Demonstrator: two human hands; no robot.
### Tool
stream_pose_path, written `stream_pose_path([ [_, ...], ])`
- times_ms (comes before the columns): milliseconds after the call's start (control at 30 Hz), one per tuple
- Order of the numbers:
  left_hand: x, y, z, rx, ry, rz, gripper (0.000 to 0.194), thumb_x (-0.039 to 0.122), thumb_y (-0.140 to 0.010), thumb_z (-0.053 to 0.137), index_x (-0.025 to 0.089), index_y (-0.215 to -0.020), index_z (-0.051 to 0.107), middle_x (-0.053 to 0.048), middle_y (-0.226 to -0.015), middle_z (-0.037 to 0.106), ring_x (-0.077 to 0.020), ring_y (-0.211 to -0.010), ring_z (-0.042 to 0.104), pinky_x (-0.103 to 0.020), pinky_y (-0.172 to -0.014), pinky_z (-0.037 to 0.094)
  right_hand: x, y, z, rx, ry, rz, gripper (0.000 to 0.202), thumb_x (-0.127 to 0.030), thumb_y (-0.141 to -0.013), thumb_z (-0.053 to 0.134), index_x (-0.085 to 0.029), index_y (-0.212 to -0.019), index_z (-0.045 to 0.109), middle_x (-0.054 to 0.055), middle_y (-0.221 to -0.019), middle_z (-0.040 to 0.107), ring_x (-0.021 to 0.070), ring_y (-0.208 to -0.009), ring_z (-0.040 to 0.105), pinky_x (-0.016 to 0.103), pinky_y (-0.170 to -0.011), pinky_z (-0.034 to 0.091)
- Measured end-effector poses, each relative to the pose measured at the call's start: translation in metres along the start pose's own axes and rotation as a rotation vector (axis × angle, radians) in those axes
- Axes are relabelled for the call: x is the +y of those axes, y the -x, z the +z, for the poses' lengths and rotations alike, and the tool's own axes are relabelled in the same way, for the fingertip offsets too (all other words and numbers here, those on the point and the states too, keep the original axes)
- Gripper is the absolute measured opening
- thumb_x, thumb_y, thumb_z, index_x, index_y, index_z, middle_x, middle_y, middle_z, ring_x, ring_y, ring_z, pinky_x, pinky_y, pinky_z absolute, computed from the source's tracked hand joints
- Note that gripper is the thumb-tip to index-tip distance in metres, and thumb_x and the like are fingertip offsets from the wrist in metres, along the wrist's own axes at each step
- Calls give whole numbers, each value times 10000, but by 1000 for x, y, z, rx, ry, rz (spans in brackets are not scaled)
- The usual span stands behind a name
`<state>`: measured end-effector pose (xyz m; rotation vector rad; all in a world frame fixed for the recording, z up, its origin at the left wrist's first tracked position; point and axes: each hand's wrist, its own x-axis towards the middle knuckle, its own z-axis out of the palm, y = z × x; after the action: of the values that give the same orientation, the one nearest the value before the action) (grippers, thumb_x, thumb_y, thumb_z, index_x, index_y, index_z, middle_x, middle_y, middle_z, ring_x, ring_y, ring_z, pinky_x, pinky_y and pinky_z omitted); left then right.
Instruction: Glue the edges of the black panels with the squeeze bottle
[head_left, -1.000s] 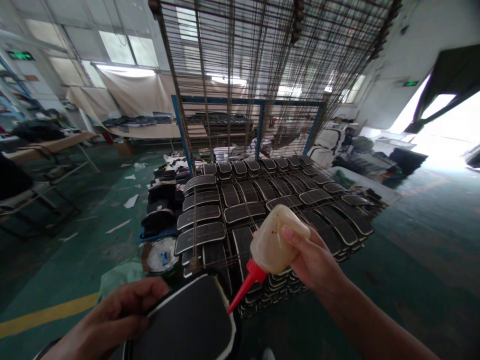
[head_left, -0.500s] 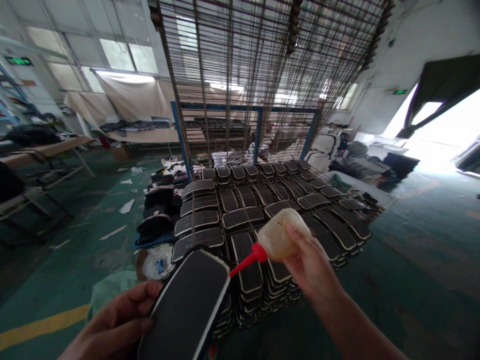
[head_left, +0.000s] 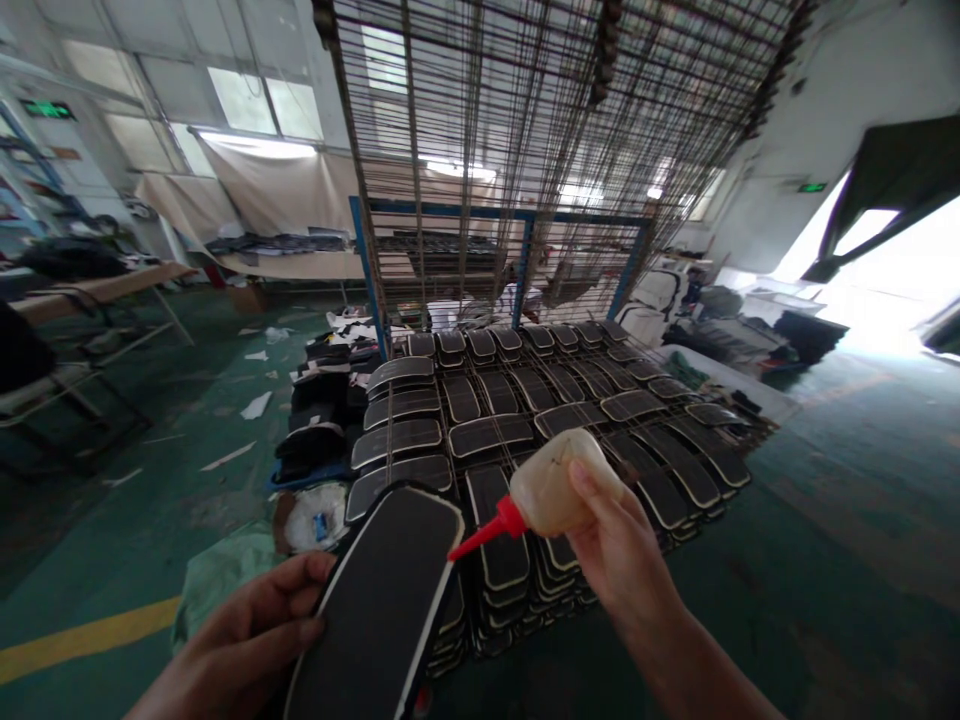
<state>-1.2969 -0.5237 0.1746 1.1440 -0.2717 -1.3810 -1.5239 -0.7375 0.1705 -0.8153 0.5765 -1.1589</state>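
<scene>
My left hand pinches the left edge of a dark, round-cornered panel, which has a pale line along its border. The lower end of the panel runs out of view. In my right hand is a cloudy, squeezable glue bottle, tipped so that its red nozzle points down and left. The nozzle's tip meets the panel's right border, just below the upper right corner. Behind both hands, similar dark panels with pale borders lie in rows and stacks on a wire rack.
Raised wire shelves on a blue frame stand behind the panels. Left of them are a pile of dark pieces, a round white container and green cloth. A worktable stands far left, and a white bin at right.
The nozzle tip has moved slightly down along the panel's right border, away from the corner. The panel has shifted a little right and up in view.
</scene>
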Motion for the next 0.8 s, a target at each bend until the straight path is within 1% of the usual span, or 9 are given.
stream_pose_path([
  [100,-1,-3,-3,17,7,4,305,185,-683,935,270,-942,798,-23,-824,837,-226,-705,787,-294,-639,624,3,5,2,17,14,4,435,-443,-701,1028,-200,-978,798,77,-948,743,290,-828,705,381,-688,666],
  [200,-1,-5,-4,53,8,13,302,164,-696,922,264,-945,784,-19,-813,836,-258,-711,795,-341,-648,641,6,11,4,3,51,2,433,-466,-709,1020,-216,-980,791,65,-927,735,281,-839,702,367,-715,652],
  [267,1,-6,-2,57,10,14,302,155,-699,919,247,-949,775,-30,-817,838,-267,-721,800,-355,-664,649,8,15,5,1,83,3,451,-484,-709,1018,-233,-1002,784,57,-945,730,272,-869,696,348,-744,637],
  [367,6,-6,3,62,12,15,333,159,-696,924,222,-980,762,-52,-858,842,-250,-723,800,-337,-669,651,9,21,6,19,109,4,471,-497,-700,1020,-252,-1025,783,57,-983,735,264,-895,690,328,-767,620],
  [467,9,-5,7,94,23,16,340,166,-693,929,214,-975,746,-42,-844,828,-227,-719,791,-315,-657,653,10,27,7,-50,114,-1,391,-482,-760,989,-253,-1006,788,50,-921,725,247,-850,683,305,-748,603],
  [567,11,-4,9,119,39,18,320,144,-719,904,211,-978,730,-29,-820,814,-212,-708,784,-309,-649,659,12,33,6,-122,122,10,351,-462,-819,955,-258,-1044,778,44,-898,709,239,-834,676,291,-735,584],
  [700,11,-7,5,147,39,27,306,123,-743,876,188,-997,719,-54,-849,819,-212,-699,785,-315,-648,667,14,40,2,-180,167,10,372,-451,-857,926,-258,-1125,755,62,-952,719,268,-871,691,335,-772,589],
  [800,11,-9,3,196,55,29,317,80,-711,873,165,-974,718,-68,-822,813,-221,-670,781,-325,-626,669,17,45,-3,-261,212,7,382,-445,-900,889,-264,-1196,731,93,-1043,738,302,-952,707,390,-844,602],
])
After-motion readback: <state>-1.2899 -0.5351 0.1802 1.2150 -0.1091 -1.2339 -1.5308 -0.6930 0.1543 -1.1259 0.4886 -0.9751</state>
